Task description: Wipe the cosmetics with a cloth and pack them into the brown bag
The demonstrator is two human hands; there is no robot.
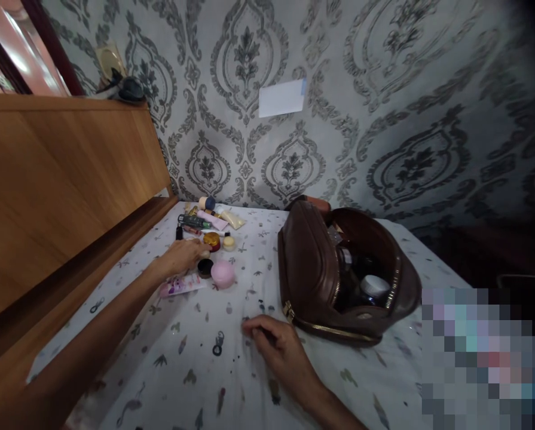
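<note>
My left hand (184, 257) reaches into a group of cosmetics at the left. Its fingers are bent down over a small pale thing (204, 255), which they mostly hide, beside a red jar with a gold lid (212, 241). Close to that hand are a black round jar (205, 268), a pink round container (223, 274), a small cream-lidded jar (228, 243) and a pink-and-white tube (184, 285). My right hand (285, 352) rests on the cloth with loosely curled fingers, thumb apart, and holds nothing. Just beyond it stands an unzipped brown leather bag (309, 251).
Inside the bag are a white-lidded jar (375, 288) and other containers. More tubes (232, 219) and a dark green bottle (193, 221) lie toward the wall. A wooden panel (70, 179) borders the patterned cloth (231, 382) on the left; papered wall (244, 143) rises behind.
</note>
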